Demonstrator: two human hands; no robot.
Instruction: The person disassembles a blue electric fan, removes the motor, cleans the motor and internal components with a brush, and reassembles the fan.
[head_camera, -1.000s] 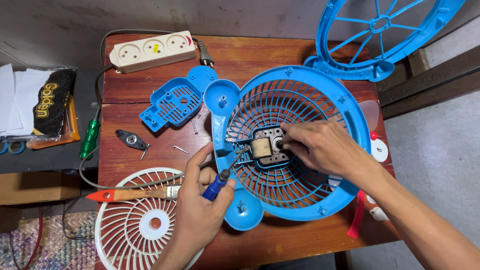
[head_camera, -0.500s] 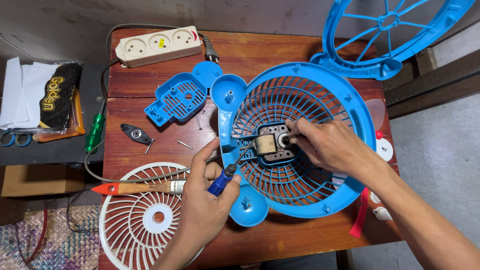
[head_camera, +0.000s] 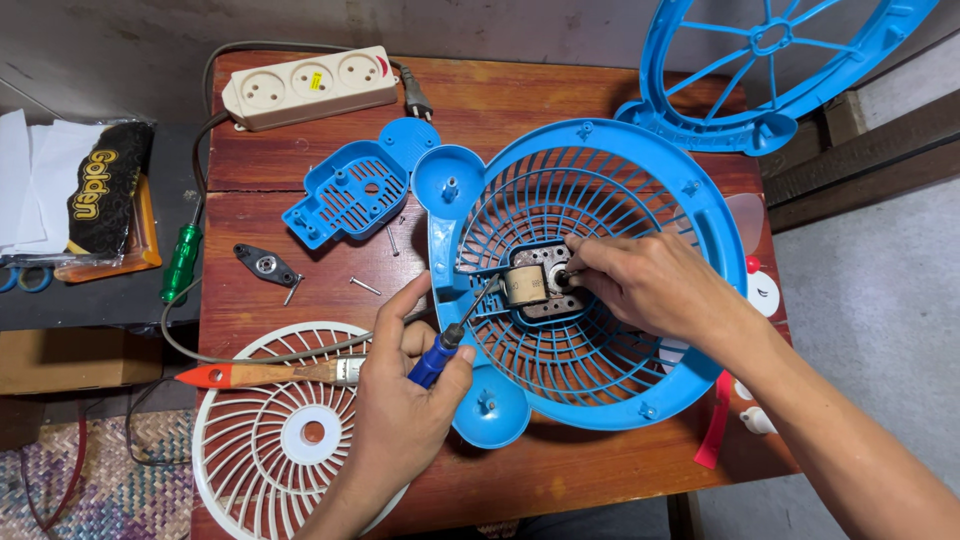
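From the head camera, a round blue fan housing (head_camera: 590, 270) with a slatted grille lies flat on a reddish wooden table (head_camera: 500, 100). At its centre sits a small motor (head_camera: 535, 284) with a tan coil. The left hand (head_camera: 405, 405) is closed around a blue-handled screwdriver (head_camera: 440, 352), thumb and fingers wrapped on the grip, and the thin shaft slants up to the motor's left edge. The right hand (head_camera: 650, 285) rests on the grille, its fingertips pinched narrowly on the motor's right side; what they pinch is too small to tell.

Left of the housing lies a small blue vented cover (head_camera: 345, 195), with a few loose screws (head_camera: 365, 286) and a dark metal bracket (head_camera: 265, 265) near it. A white fan grille (head_camera: 270, 440) lies at the near left corner, partly under the left forearm, and a paintbrush with an orange handle (head_camera: 265, 375) lies across its upper rim. A cream power strip (head_camera: 310, 85) sits at the far edge. A green-handled screwdriver (head_camera: 182, 262) lies at the table's left edge. Another blue ring guard (head_camera: 780, 70) leans at the far right
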